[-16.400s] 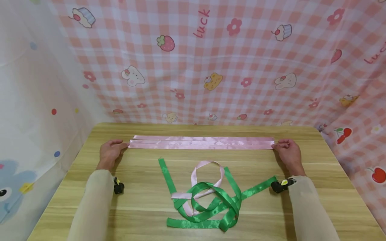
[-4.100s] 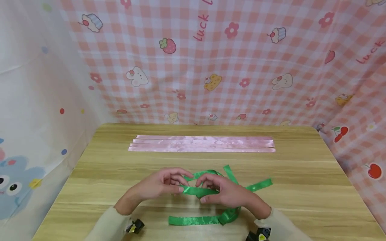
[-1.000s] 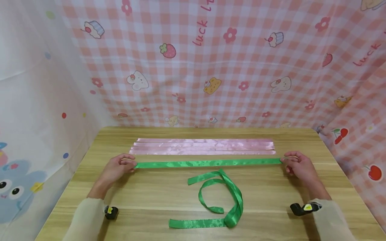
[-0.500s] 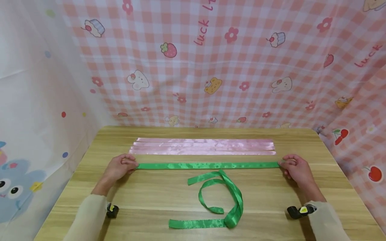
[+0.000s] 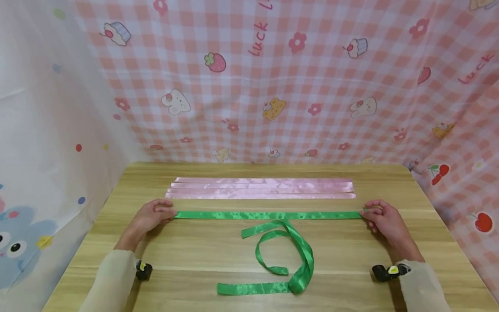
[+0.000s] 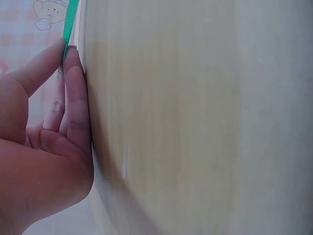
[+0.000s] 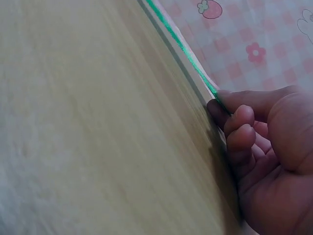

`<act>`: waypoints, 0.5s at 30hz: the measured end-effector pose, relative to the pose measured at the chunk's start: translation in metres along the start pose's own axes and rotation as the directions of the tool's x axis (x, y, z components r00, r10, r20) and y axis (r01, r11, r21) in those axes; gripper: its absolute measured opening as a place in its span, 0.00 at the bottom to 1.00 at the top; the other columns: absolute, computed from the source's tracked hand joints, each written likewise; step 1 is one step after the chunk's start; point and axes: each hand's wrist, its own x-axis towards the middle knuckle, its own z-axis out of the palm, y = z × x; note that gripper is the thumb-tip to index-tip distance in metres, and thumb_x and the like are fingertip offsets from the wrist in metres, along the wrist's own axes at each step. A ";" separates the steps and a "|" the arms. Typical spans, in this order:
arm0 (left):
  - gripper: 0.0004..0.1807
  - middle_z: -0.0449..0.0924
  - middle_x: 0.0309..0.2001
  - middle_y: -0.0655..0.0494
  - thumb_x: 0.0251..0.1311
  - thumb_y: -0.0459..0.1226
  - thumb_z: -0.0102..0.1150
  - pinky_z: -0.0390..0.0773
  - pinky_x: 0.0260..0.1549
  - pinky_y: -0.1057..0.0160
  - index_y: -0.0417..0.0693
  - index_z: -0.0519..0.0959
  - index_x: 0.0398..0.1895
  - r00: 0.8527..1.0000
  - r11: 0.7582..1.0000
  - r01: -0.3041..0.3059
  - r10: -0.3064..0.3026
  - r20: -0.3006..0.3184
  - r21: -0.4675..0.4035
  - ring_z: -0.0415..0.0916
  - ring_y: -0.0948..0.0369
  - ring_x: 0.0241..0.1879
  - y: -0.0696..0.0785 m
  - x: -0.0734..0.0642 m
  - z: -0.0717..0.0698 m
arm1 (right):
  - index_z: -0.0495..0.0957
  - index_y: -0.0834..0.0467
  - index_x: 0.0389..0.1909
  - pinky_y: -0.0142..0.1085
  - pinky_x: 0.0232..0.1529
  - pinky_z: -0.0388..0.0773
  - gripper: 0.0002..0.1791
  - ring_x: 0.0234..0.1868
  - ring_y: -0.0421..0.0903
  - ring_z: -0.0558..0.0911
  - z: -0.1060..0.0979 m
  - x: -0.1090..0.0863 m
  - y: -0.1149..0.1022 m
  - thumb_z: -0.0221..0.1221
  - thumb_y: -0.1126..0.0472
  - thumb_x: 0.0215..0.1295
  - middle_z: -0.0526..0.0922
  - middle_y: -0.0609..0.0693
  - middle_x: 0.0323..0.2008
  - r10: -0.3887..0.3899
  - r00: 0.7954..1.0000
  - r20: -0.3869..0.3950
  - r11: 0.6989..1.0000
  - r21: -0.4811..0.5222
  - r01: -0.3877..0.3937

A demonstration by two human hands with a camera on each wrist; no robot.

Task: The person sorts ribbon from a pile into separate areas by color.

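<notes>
A green satin ribbon [image 5: 269, 215] stretches straight and taut across the table, parallel to a band of pink ribbons behind it. My left hand [image 5: 150, 218] pinches its left end between thumb and fingertips; the left wrist view shows the green ribbon end [image 6: 71, 22] in that pinch. At the other end my right hand [image 5: 386, 221] pinches the ribbon, and in the right wrist view the strip [image 7: 183, 49] runs away from the thumb, close over the tabletop. Several pink satin ribbons [image 5: 261, 189] lie flat side by side just beyond the green one.
Nearer to me, more green ribbon [image 5: 306, 255] lies loosely curled on the wooden table [image 5: 187, 251], with one straight tail toward the left. A pink checked cloth [image 5: 234, 86] hangs behind the table, and a white printed cloth [image 5: 46, 130] hangs at the left.
Earlier, green and pink ribbons lay tangled; one more pink strip joined the row. A green ribbon was drawn out and stretched between both hands. Lately it has levelled and come slightly nearer me.
</notes>
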 end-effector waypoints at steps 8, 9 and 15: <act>0.30 0.85 0.34 0.65 0.63 0.39 0.66 0.79 0.38 0.72 0.34 0.67 0.62 1.000 1.000 0.024 -0.023 -0.013 0.017 0.78 0.71 0.35 0.000 0.000 -0.001 | 0.68 0.66 0.51 0.32 0.19 0.75 0.17 0.20 0.36 0.72 0.000 -0.002 -0.001 0.60 0.60 0.70 0.79 0.35 0.24 -0.040 0.999 -0.006 0.999 0.037 0.040; 0.30 0.85 0.34 0.65 0.63 0.38 0.66 0.79 0.38 0.72 0.34 0.66 0.63 1.000 1.000 0.019 -0.019 -0.011 0.012 0.79 0.72 0.35 0.000 -0.001 -0.001 | 0.68 0.66 0.51 0.32 0.19 0.75 0.17 0.20 0.36 0.72 0.000 -0.002 -0.001 0.60 0.60 0.70 0.79 0.35 0.24 -0.042 0.999 -0.005 0.998 0.038 0.042; 0.30 0.86 0.36 0.63 0.64 0.36 0.65 0.80 0.38 0.73 0.31 0.65 0.63 1.000 1.000 0.003 -0.004 -0.023 -0.023 0.79 0.73 0.35 0.000 -0.002 0.002 | 0.69 0.66 0.48 0.32 0.19 0.76 0.15 0.20 0.36 0.73 0.000 -0.001 0.003 0.61 0.62 0.69 0.80 0.37 0.24 -0.039 0.999 -0.001 0.993 0.114 0.039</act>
